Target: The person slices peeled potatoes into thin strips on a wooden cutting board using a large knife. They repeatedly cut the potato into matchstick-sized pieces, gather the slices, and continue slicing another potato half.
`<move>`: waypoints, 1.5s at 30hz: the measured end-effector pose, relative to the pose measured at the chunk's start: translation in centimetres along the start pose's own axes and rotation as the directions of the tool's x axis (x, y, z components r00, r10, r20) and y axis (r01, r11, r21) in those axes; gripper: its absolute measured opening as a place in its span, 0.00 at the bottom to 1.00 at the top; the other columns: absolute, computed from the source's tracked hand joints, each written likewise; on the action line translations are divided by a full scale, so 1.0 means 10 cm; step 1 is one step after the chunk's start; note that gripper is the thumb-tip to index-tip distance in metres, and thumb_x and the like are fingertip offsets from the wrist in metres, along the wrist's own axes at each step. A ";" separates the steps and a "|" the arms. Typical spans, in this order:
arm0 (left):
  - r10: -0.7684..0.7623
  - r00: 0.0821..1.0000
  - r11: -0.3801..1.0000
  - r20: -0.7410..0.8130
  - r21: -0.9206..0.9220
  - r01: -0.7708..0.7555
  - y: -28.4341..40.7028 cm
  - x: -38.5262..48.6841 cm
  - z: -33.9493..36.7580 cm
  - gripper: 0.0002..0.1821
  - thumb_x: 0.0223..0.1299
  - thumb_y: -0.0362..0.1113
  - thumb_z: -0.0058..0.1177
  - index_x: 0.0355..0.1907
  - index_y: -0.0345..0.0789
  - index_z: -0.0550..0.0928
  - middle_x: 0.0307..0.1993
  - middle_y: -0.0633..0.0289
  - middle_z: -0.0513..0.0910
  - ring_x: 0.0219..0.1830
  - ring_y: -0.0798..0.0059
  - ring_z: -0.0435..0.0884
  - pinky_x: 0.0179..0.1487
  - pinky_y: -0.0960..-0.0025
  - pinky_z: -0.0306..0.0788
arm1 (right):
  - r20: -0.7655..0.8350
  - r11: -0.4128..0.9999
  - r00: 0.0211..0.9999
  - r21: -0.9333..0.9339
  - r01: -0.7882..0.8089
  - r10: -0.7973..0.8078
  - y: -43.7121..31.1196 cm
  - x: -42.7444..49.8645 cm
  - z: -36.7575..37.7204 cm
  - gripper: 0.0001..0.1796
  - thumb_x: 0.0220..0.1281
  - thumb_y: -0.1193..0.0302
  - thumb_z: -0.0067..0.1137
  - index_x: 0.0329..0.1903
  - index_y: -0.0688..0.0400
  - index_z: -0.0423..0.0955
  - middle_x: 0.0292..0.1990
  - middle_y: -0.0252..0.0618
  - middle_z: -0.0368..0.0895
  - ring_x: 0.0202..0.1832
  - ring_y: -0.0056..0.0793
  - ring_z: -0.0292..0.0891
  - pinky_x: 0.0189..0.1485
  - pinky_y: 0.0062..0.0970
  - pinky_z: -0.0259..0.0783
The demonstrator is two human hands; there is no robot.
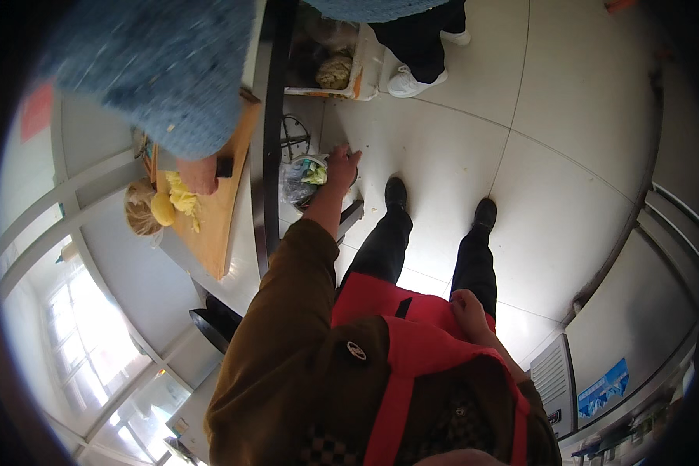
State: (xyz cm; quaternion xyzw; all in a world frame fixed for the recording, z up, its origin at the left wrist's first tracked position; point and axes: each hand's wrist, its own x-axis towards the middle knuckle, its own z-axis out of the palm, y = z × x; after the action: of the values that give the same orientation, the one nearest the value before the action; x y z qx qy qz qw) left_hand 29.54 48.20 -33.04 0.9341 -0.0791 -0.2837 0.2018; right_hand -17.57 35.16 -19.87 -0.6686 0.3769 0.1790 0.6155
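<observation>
My left hand (343,166) reaches down past the table edge, beside a waste bin (310,157). Its fingers look spread, and no held thing shows. Inside the bin lie a clear plastic bag (296,183) and pale green vegetable scraps (314,173). My forearm hides part of the bin's near side. My right hand (469,313) rests against the front of my red apron (367,300), its fingers curled. Whether it grips the cloth is not plain.
At left, a co-worker's hand (201,175) is beside cut yellow pieces (182,195) on a wooden cutting board (221,233). A peeled yellow potato-like vegetable (162,208) lies by the board. A crate (349,87) stands under the table, near the co-worker's white shoe (410,83). Metal cabinets (629,309) line the right.
</observation>
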 end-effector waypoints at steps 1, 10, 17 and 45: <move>-0.051 0.999 0.998 0.008 -0.024 0.051 0.02 0.07 0.00 0.26 0.55 0.45 0.63 0.52 0.30 0.76 0.48 0.46 0.79 0.51 0.52 0.77 0.56 0.59 0.70 | 0.022 1.000 1.000 -0.005 -0.019 0.020 0.00 -0.01 0.03 0.09 0.63 0.74 0.54 0.45 0.60 0.75 0.39 0.45 0.80 0.42 0.39 0.79 0.47 0.32 0.74; -0.208 0.977 0.903 -0.048 -0.393 0.173 -0.08 0.25 -0.05 0.28 0.55 0.47 0.65 0.52 0.30 0.75 0.46 0.55 0.80 0.48 0.66 0.78 0.51 0.63 0.71 | 0.008 0.995 0.996 0.043 -0.086 0.086 -0.03 0.12 0.21 0.08 0.59 0.76 0.51 0.41 0.61 0.74 0.39 0.50 0.79 0.43 0.49 0.77 0.48 0.39 0.73; -0.282 0.938 0.896 -0.201 -0.405 0.182 0.17 1.29 -0.16 0.26 0.59 0.51 0.60 0.53 0.36 0.75 0.46 0.56 0.78 0.45 0.63 0.76 0.48 0.57 0.70 | -0.083 0.995 0.995 0.086 -0.057 0.064 0.00 0.34 0.33 0.08 0.59 0.83 0.51 0.41 0.62 0.72 0.35 0.45 0.78 0.36 0.36 0.80 0.39 0.31 0.76; -0.275 0.961 0.926 -0.041 -0.279 0.253 -0.22 3.35 -0.56 0.31 0.67 0.52 0.50 0.67 0.37 0.67 0.62 0.54 0.68 0.61 0.60 0.69 0.61 0.54 0.65 | 0.021 0.857 0.940 0.404 -0.321 0.342 -0.29 0.51 0.66 0.10 0.60 0.83 0.54 0.44 0.63 0.73 0.40 0.44 0.80 0.41 0.35 0.82 0.44 0.28 0.77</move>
State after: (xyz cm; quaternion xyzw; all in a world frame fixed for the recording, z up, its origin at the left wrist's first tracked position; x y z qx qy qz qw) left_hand 60.40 43.27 -46.39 0.9103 0.0949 -0.2793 0.2905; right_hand -10.62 39.88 -22.63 -0.4577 0.5305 0.1837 0.6894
